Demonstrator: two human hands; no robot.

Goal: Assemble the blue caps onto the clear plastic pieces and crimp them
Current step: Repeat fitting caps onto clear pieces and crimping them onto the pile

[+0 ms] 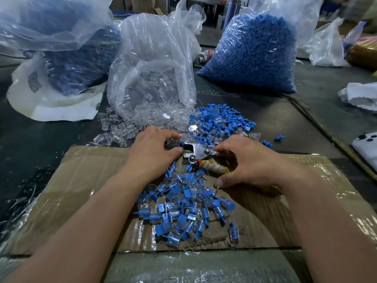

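Currently: crimper on cardboard. Left grip pinches blue-capped clear piece at its mouth; right grip curls round taped handles. Rec: seat cap square, keep fingertips clear, squeeze firmly. Finished pcs heaped nearside.

A flattened cardboard sheet, glossy with clear tape, lies on the near part of a dark tabletop. At the far left a white sack with a grey printed mark is spread flat. At the right edge a white phone lies with its camera lenses up; farther back lies a crumpled white cloth. Behind it stand a loose plastic bag and a blurred yellow bundle. Brown boxes stand along the back.
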